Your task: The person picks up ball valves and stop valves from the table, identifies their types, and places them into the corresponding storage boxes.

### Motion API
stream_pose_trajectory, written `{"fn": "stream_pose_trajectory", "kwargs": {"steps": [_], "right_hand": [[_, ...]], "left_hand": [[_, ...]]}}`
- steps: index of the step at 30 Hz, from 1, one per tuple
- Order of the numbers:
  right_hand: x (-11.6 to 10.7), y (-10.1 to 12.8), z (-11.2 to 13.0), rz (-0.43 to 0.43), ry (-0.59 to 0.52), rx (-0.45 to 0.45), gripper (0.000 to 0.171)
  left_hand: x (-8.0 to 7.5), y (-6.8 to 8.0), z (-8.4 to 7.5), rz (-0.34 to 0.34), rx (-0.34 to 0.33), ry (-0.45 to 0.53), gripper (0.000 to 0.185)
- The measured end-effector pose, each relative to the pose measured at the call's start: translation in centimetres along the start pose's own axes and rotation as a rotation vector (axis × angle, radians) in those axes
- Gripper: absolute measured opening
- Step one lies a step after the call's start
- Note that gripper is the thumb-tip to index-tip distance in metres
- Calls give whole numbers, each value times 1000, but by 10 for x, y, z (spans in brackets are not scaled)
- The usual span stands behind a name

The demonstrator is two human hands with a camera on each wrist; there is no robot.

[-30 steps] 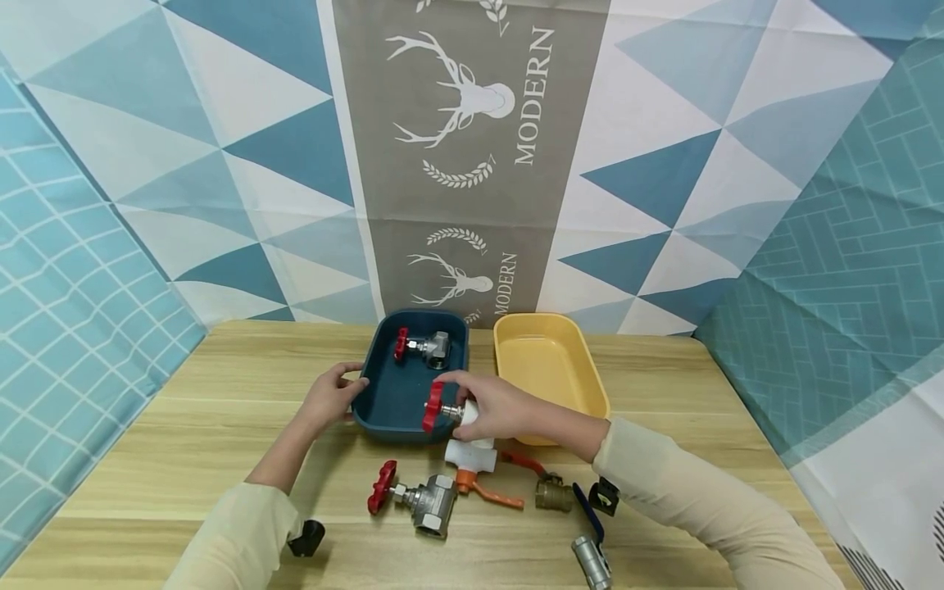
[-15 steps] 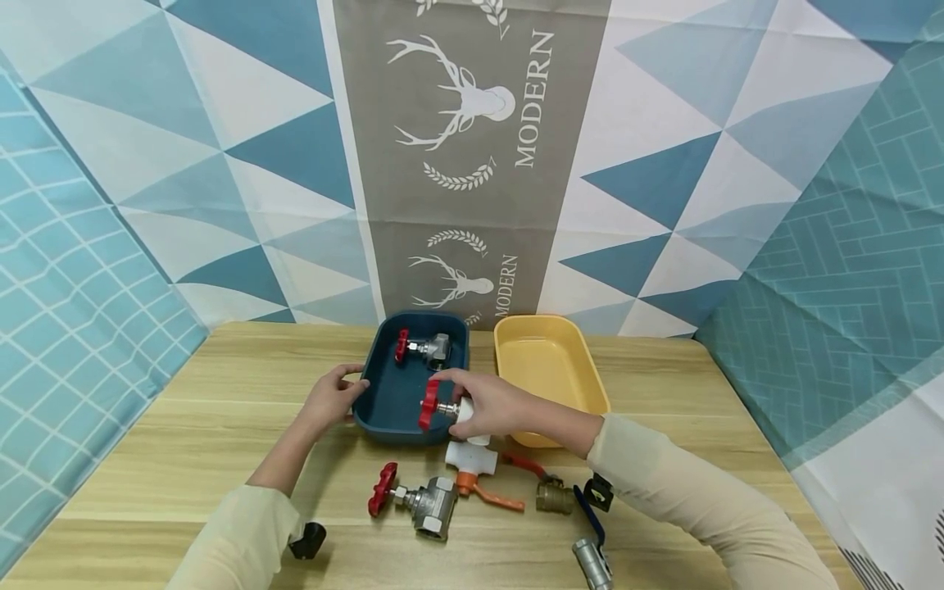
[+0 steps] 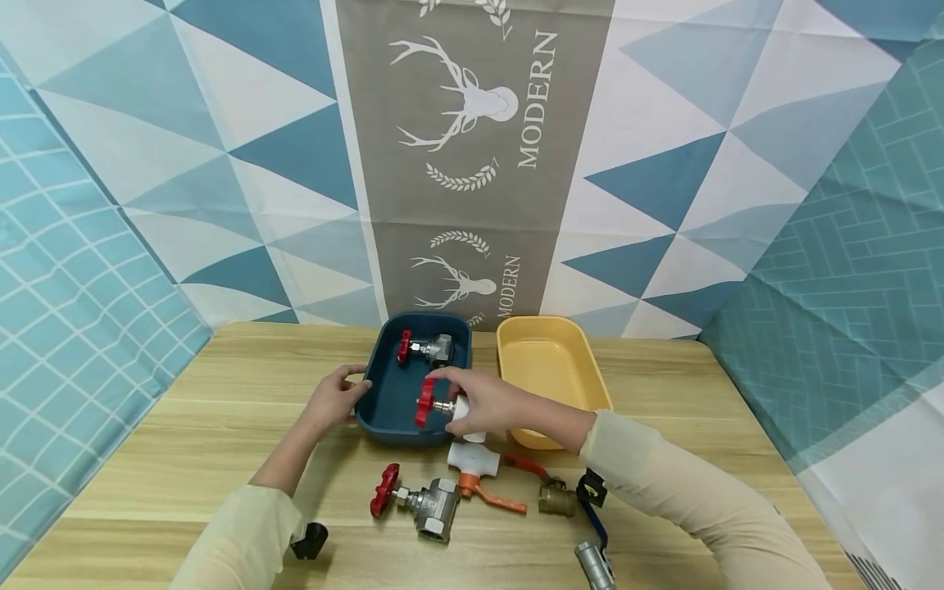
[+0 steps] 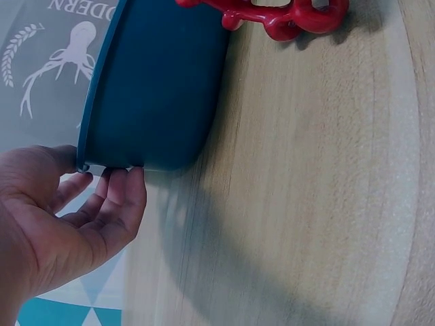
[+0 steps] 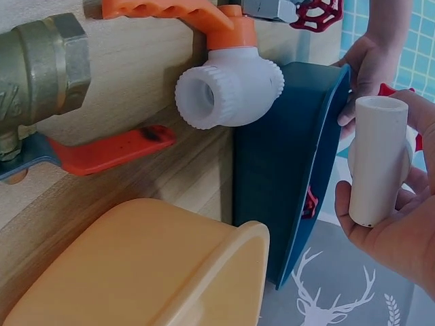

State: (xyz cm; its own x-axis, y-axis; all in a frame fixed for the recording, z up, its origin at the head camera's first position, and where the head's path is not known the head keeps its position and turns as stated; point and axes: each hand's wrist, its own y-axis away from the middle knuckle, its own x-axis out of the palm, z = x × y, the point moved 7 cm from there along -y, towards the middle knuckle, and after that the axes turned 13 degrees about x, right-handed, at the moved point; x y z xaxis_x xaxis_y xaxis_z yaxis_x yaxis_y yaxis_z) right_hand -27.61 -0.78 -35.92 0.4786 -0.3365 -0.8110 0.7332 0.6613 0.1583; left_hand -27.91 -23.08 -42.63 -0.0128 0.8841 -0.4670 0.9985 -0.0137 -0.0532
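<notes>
White plastic is pinched in the right hand [image 3: 483,401]: a tubular valve [image 5: 378,166] fitted with a red handwheel [image 3: 424,401] is gripped by its body between thumb and fingers and held above the near right part of a dark blue bin [image 3: 394,393]. By the left hand [image 3: 332,399] the left side of that bin is pinched, the thumb being laid at the rim and the fingers bent against the outer wall. Inside the bin, toward its far end, a small metal valve [image 3: 440,351] with a red wheel is seen. Just to the right, a yellow bin [image 3: 549,373] is set. On the wooden surface [image 3: 243,369], nearer the person, a larger metal valve [image 3: 437,508] is laid with its red wheel turned left. Beside it are placed a white valve with an orange lever [image 3: 475,459] and, farther right, a brass valve [image 3: 556,500] with a red lever. Nearest the person, a silver valve [image 3: 590,561] with a blue lever is partly cut off by the head view's lower edge.
</notes>
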Motion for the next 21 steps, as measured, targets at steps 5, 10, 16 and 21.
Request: {"fn": "stream_pose_trajectory", "kwargs": {"steps": [5,10,16,21], "right_hand": [[0,-2,1,1,3,-5,71],[-1,-5,0,0,-12,-9,71],[-1,-9,0,-2,-1,0,71],[-2,-11,1,-10,23,9,72]], "left_hand": [[-1,0,1,-1,-6,5,44],[-1,0,0,-2,-7,6,44],[-1,1,0,3,-9,15,44],[-1,1,-1,8,-5,21,44]]}}
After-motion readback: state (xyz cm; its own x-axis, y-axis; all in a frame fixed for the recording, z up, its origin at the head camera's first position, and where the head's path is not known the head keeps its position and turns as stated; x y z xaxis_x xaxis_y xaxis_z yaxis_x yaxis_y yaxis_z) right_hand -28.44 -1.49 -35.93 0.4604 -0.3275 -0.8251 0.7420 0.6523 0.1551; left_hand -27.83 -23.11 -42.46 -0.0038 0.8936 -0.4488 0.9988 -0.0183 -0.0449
